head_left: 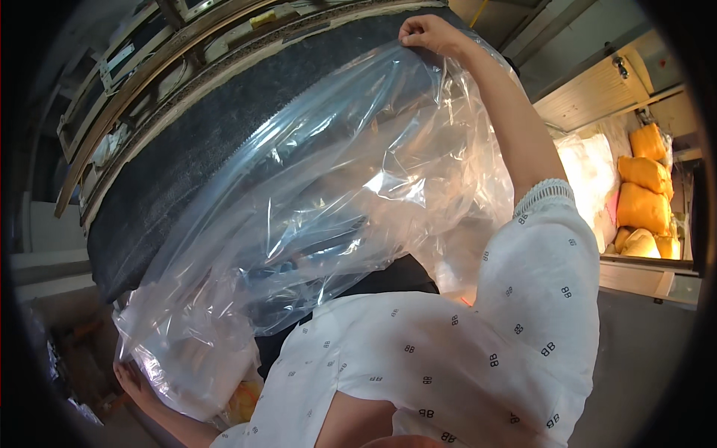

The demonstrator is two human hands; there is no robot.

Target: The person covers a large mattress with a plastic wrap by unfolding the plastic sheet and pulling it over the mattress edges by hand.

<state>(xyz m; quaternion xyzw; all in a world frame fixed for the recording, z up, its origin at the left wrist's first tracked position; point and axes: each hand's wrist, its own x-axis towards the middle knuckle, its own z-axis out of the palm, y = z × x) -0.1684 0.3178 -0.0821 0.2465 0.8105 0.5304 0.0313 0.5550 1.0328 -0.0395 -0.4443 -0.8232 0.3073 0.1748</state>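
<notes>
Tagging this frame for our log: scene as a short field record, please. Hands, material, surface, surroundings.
left hand: at the lower-left end of the sheet; grip unclear
right hand: fingers curled at the sheet's upper edge, arm extended
material: clear plastic sheet, wrinkled and glossy, spread between the hands
surface: dark surface, partly covered by the sheet
surroundings: orange bundles stacked at far right
clothing: white patterned top
</notes>
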